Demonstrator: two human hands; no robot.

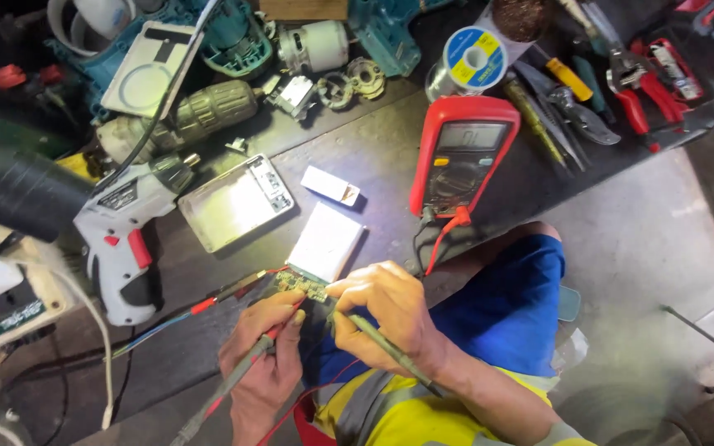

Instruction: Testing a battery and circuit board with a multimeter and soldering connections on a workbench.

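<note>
Probing step, by look of it. Left hand (262, 351) pinches red probe (241, 367), right hand (386, 310) pinches black probe (382, 343); both tips on board (301, 287) at table (373, 140) edge, beside battery (326, 242). Meter (461, 157) near. Tips need steadiness.

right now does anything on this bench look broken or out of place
Yes: the power bank case lies opened, its silver cell and circuit board bared under both probes. Behind it, a drill motor sits stripped from its housing.
</note>
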